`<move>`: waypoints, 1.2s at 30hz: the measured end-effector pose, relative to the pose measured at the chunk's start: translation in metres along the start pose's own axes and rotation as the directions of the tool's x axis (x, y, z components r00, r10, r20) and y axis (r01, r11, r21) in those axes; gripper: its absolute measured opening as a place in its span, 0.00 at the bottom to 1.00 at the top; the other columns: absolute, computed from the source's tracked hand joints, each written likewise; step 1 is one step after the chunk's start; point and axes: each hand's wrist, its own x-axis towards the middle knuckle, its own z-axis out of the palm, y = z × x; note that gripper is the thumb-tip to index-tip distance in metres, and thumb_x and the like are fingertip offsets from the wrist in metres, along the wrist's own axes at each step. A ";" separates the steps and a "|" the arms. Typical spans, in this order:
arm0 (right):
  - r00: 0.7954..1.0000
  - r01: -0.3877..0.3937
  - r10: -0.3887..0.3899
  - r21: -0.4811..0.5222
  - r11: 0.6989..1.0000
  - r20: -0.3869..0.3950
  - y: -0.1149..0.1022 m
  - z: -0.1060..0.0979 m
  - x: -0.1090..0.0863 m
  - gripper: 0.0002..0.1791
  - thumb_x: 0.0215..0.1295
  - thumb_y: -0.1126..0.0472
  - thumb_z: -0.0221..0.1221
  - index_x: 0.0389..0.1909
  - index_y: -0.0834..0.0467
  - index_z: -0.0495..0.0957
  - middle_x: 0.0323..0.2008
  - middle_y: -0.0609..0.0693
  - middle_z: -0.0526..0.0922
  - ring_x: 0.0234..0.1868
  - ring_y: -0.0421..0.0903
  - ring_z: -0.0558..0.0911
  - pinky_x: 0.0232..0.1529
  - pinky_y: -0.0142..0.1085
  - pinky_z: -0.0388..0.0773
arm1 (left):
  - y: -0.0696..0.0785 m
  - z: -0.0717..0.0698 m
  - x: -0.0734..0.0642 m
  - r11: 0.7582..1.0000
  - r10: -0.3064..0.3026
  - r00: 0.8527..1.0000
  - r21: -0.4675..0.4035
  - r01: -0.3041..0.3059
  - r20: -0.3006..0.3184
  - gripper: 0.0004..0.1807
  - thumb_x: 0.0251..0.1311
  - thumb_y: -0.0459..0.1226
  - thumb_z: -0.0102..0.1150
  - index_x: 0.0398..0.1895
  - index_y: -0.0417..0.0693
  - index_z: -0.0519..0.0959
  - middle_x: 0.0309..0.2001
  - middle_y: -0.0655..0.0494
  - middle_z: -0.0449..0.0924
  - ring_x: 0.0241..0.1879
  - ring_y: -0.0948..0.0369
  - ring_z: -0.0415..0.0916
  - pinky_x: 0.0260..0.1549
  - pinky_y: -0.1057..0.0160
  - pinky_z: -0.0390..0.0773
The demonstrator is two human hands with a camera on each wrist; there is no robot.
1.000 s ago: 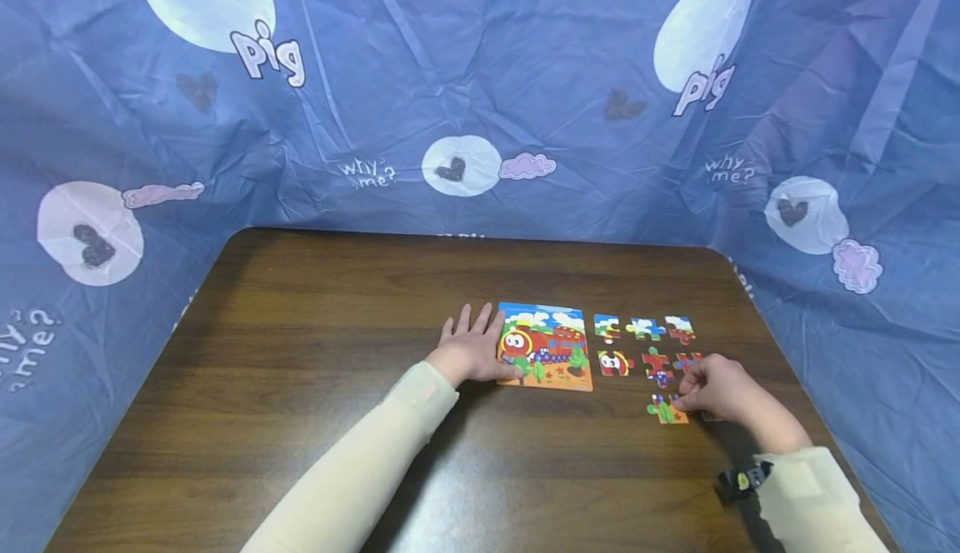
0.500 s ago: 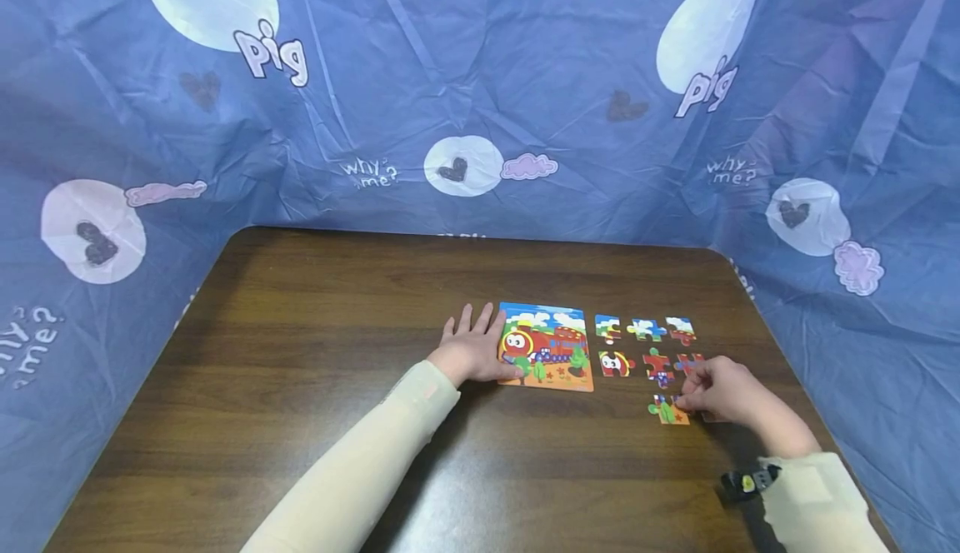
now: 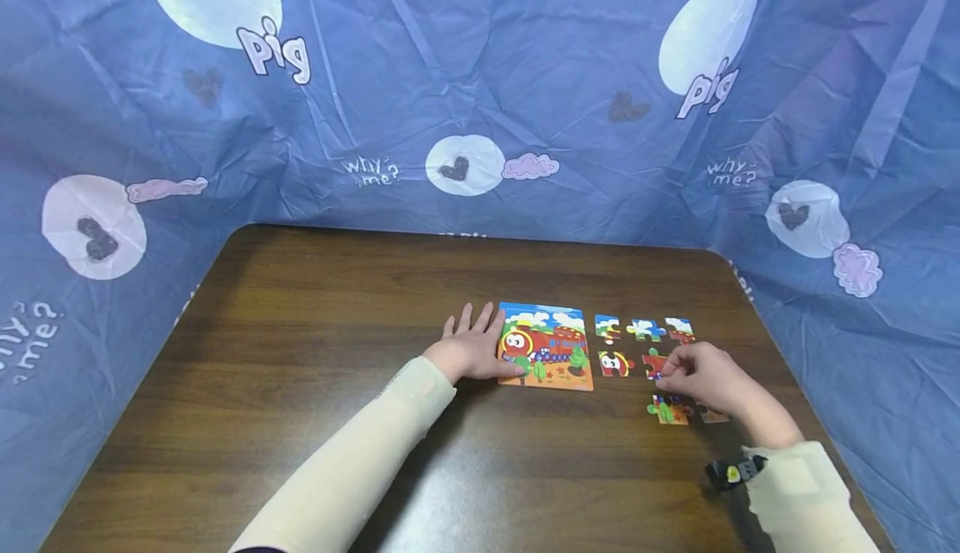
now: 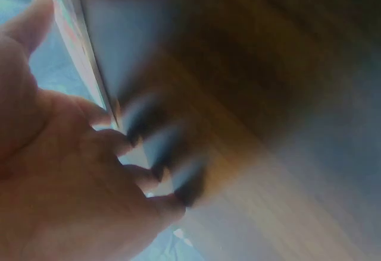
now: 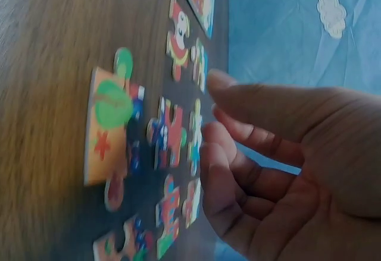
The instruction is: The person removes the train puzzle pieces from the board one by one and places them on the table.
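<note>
My left hand point(image 3: 474, 355) lies flat with fingers spread at the left edge of the train picture board point(image 3: 551, 346), its thumb over the lower left corner. In the left wrist view, the fingers point(image 4: 107, 148) stretch along the board's edge. To the right, my right hand point(image 3: 708, 376) hovers over the puzzle pieces, fingertips near the red middle piece point(image 3: 652, 361). The right wrist view shows its thumb and loosely curled fingers apart, with nothing between them. Below lies the orange piece with a green bush point(image 3: 667, 411), its tab beside the lower right piece point(image 3: 714, 415).
A piece with the train's face point(image 3: 615, 364) lies next to the board. Behind it runs a row with a tree piece point(image 3: 607, 328), a cloud piece point(image 3: 647, 330) and a red-roof piece point(image 3: 679, 330). Blue printed cloth point(image 3: 480, 78) hangs behind the brown table point(image 3: 337, 328).
My right hand has left the orange piece with the green bush and shifted up and left over the middle row. The lower right piece shows more. My left hand stays in place.
</note>
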 end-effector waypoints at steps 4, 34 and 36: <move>1.000 0.021 -0.021 -0.020 1.000 -0.003 -0.015 0.007 0.009 0.10 0.60 0.60 0.72 0.27 0.57 0.80 0.24 0.45 0.78 0.25 0.44 0.74 0.29 0.41 0.72 | 0.001 -0.011 -0.016 0.999 0.045 0.999 -0.026 -0.045 0.002 0.64 0.55 0.72 0.59 0.84 0.54 0.39 0.82 0.50 0.32 0.78 0.45 0.25 0.72 0.42 0.33; 0.980 0.140 -0.141 0.013 0.990 0.142 -0.120 0.095 0.097 0.09 0.58 0.61 0.75 0.31 0.57 0.84 0.26 0.45 0.79 0.28 0.43 0.76 0.33 0.38 0.74 | -0.005 -0.014 -0.027 0.991 0.105 0.994 0.089 -0.103 -0.022 0.65 0.51 0.72 0.63 0.84 0.60 0.41 0.82 0.47 0.31 0.78 0.42 0.27 0.73 0.44 0.37; 0.979 0.142 -0.141 0.000 0.990 0.148 -0.121 0.095 0.098 0.08 0.59 0.61 0.75 0.30 0.56 0.83 0.25 0.45 0.79 0.28 0.42 0.76 0.33 0.38 0.74 | -0.006 -0.013 -0.027 0.991 0.101 0.995 0.089 -0.098 -0.024 0.65 0.50 0.73 0.63 0.84 0.60 0.41 0.82 0.47 0.31 0.78 0.43 0.27 0.73 0.44 0.37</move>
